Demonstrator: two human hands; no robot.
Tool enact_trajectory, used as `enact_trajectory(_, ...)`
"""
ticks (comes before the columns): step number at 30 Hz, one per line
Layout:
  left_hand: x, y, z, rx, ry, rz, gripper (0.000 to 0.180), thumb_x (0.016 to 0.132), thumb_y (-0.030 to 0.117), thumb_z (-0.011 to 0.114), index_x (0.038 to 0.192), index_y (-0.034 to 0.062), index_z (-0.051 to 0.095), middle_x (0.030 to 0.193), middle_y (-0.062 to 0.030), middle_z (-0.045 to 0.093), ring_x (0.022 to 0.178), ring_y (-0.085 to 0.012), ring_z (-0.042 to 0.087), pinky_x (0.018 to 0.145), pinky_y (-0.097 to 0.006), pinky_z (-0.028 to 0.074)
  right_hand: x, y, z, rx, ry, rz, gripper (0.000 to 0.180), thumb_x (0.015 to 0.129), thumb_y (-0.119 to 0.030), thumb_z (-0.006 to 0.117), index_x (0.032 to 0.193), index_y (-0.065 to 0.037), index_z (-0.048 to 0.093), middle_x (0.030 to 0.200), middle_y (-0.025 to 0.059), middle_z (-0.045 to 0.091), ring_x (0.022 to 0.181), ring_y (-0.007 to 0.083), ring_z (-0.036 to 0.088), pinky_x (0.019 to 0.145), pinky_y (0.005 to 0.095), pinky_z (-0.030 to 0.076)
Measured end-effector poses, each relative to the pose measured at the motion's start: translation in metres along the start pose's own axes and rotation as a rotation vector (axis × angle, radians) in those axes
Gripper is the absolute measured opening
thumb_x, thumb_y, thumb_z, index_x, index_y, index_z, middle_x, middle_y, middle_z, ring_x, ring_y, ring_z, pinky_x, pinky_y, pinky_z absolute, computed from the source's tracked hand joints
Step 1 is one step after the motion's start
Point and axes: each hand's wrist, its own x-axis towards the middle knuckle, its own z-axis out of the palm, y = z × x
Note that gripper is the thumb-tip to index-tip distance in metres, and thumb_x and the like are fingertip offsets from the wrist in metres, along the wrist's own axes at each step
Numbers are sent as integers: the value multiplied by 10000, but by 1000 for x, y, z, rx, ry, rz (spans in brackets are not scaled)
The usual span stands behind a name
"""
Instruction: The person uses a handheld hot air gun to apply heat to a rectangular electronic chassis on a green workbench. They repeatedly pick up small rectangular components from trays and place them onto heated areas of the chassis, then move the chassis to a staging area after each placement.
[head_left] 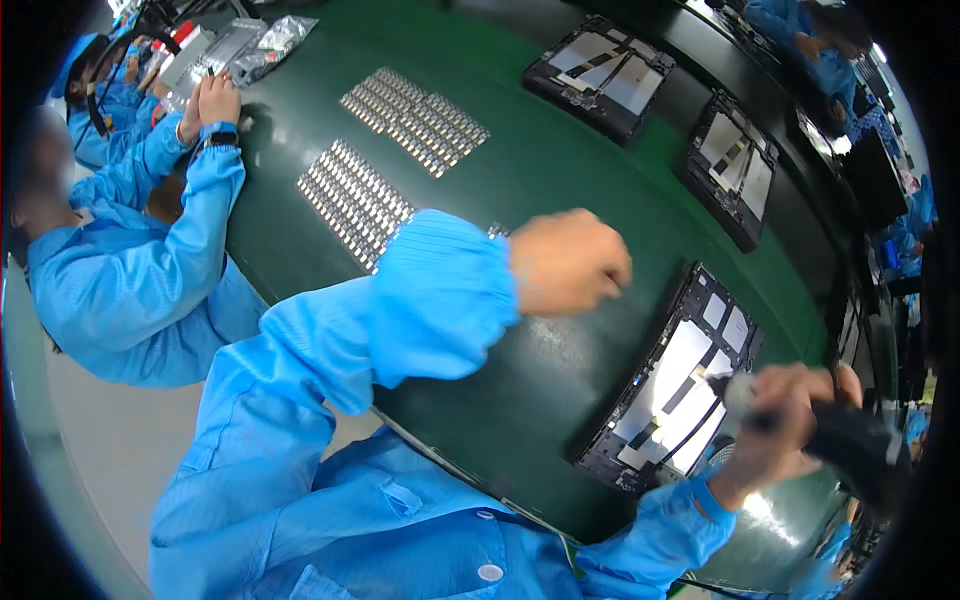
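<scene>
One opened tablet (668,388), a flat rectangle w/ black frame, smooth pale panels & dark ribbon strips, lies on the glossy green bench (480,420), just in from its near edge. R hand (780,420) is by its right side, fingers wrapped round a dark tool (850,435); blurry, exact kind unclear, can't tell if it touches the tablet. L hand (572,262), also blurred, is curled nearly closed above the bench, left of the tablet; can't tell if anything's in it.

Two more tablets (600,78), same build, sit toward the bench's far edge, one farther right (735,165). Small metallic pcs (415,115) in tight, regular rows form two main blocks left of L hand, the nearer (345,195) partly behind the blue fabric sleeve (440,295). Toward the bench's left end: crinkly clear plastic bag (275,45), co-worker's hands (215,105) together.

Open room: bare green strip btwn metallic pcs & far tablets, plus bare top btwn L hand & near edge.
</scene>
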Motion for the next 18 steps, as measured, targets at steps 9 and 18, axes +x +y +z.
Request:
enact_trajectory(9,-25,-46,-28,243,-16,-122,353,610,184,809,880,37,636,866,-120,592,851,-298,583,726,-375,461,-39,-7,-118,-168,167,33,304,790,-56,591,1019,-52,391,593,74,471,473,149,448,463,297,398)
enact_trajectory(18,-8,-22,-22,-164,-87,-439,287,614,-7,797,826,-29,605,687,-17,590,598,-48,515,545,-191,432,-48,20,-152,-86,498,139,359,722,78,656,986,-33,440,590,99,556,455,179,522,488,310,456)
